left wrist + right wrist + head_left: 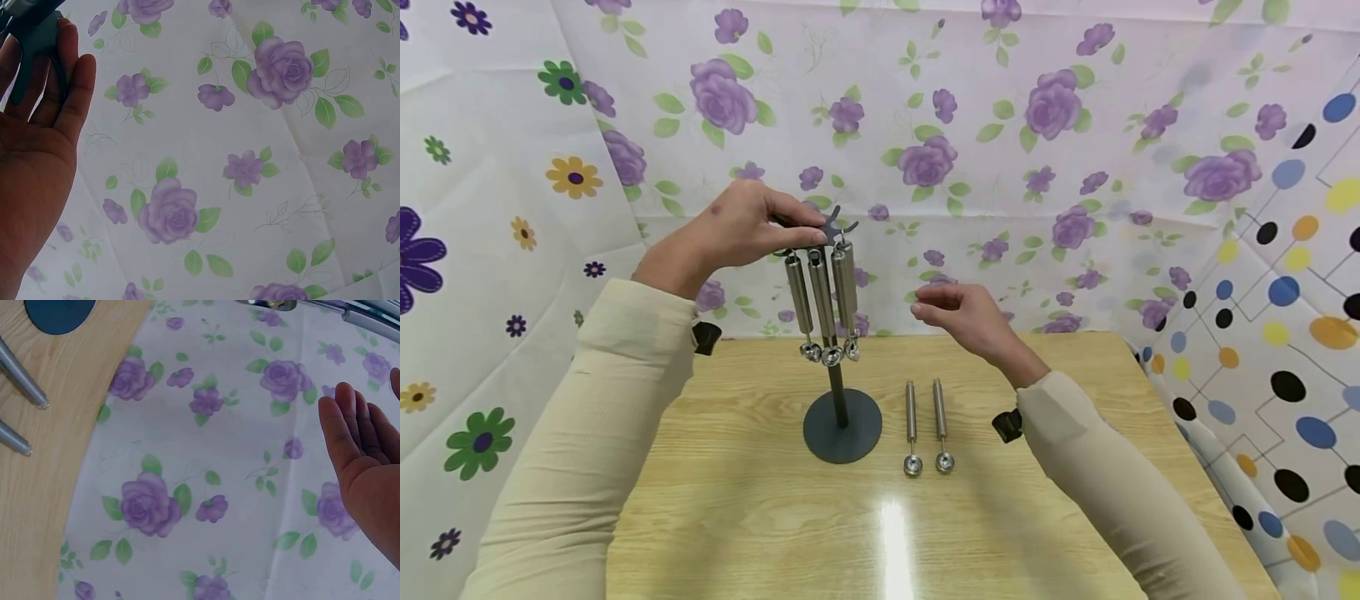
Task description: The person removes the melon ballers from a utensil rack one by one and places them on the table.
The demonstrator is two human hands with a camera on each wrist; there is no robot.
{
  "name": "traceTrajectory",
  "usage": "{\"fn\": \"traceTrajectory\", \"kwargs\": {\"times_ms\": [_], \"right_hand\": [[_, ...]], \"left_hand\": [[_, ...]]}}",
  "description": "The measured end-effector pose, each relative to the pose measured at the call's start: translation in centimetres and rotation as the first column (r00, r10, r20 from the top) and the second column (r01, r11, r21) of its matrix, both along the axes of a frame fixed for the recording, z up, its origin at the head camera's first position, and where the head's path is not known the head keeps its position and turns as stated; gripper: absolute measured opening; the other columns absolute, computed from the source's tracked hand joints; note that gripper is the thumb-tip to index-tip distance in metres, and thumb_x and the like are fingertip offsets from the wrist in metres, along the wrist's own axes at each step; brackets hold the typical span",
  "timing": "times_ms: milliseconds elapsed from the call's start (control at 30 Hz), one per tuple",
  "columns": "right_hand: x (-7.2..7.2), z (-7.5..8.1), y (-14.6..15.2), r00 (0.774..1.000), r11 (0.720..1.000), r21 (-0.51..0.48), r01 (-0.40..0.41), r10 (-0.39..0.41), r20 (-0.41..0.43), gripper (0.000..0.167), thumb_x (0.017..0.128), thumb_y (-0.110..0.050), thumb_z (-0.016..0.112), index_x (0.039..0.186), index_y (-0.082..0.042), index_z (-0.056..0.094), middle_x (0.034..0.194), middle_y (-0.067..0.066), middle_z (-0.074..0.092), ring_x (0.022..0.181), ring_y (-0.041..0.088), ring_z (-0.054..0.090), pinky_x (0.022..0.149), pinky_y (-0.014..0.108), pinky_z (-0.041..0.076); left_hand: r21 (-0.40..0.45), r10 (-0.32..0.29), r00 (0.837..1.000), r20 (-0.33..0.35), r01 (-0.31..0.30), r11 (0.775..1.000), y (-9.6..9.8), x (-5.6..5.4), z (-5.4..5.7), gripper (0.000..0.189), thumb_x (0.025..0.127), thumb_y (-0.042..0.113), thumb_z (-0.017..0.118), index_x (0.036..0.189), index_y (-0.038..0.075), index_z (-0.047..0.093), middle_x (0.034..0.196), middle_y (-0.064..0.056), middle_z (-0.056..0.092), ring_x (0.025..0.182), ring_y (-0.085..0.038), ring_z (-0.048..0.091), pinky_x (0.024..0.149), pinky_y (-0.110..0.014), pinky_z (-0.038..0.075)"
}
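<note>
Treat the table (737, 517), across the lower frame, as footing: keep the dark stand (842, 440) upright at centre, round base flat. With the left hand (745, 221), upper left of centre, pinched between thumb and fingers on the stand's top, best press lightly downward without dragging sideways; tall and narrow, so probably easy to tip. With the right hand (966, 317), right of centre, empty, fingers loosely bent near the thumb, best approach from the right, at an unhurried pace. Mind the hanging utensils (822, 304), steel and clustered under the stand's top: likely to swing and clink if knocked. Handle the two loose utensils (941, 410), lying side by side just right of the base, by the handles, round ends toward the bottom of the frame. Avoid covering the hook tip (834, 214), just beyond the left fingertips.
</note>
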State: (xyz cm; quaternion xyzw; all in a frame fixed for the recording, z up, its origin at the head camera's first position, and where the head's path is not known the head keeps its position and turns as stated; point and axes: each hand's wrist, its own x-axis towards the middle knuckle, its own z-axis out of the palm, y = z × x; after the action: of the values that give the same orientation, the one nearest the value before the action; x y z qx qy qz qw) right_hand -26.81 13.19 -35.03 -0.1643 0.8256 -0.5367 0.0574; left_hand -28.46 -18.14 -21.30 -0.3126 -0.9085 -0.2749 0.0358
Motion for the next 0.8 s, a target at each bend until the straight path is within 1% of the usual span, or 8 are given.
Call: {"fn": "traceTrajectory", "kwargs": {"times_ms": [200,400,600,800], "right_hand": [[-0.3,1.6,-1.5,0.999,0.999,0.013,-0.035,0.035,-0.041,0.040,0.098,-0.027,0.068,0.131,-0.007,0.065,0.122,0.008,0.067,0.110,0.021,0.063,0.097,0.040,0.049],[-0.4,2.8,-2.9,0.995,0.998,0.005,-0.064,0.064,-0.078,0.038,0.098,-0.022,0.069,0.130,-0.004,0.065,0.121,0.009,0.068,0.109,0.021,0.065,0.095,0.038,0.051],[-0.8,3.2,-4.1,0.992,0.997,-0.019,-0.080,0.077,-0.100,0.038,0.098,-0.021,0.068,0.132,-0.004,0.065,0.124,0.009,0.067,0.110,0.020,0.065,0.095,0.036,0.051],[-1.2,3.3,-5.4,0.988,0.992,-0.069,-0.110,0.101,-0.120,0.037,0.098,-0.015,0.067,0.132,-0.001,0.063,0.126,0.013,0.066,0.112,0.023,0.064,0.095,0.036,0.051]], "left_hand": [[-0.005,-0.005,1.000,-0.010,0.005,1.000,0.0,0.0,0.1,0.024,0.096,0.023,0.071,0.114,0.009,0.077,0.125,-0.011,0.069,0.125,-0.027,0.058,0.093,-0.047,0.050],[-0.003,0.009,1.000,0.001,-0.009,1.000,0.1,0.0,0.1,0.025,0.096,0.025,0.071,0.115,0.009,0.078,0.124,-0.011,0.069,0.124,-0.027,0.059,0.094,-0.048,0.050],[0.000,0.017,1.000,0.019,-0.017,1.000,0.1,-0.1,0.1,0.027,0.095,0.027,0.072,0.115,0.010,0.077,0.123,-0.012,0.069,0.123,-0.027,0.059,0.094,-0.048,0.050],[-0.002,0.027,0.999,0.030,-0.027,1.000,0.0,-0.4,0.0,0.028,0.095,0.027,0.072,0.116,0.010,0.077,0.124,-0.012,0.069,0.123,-0.026,0.060,0.094,-0.046,0.050]]}}
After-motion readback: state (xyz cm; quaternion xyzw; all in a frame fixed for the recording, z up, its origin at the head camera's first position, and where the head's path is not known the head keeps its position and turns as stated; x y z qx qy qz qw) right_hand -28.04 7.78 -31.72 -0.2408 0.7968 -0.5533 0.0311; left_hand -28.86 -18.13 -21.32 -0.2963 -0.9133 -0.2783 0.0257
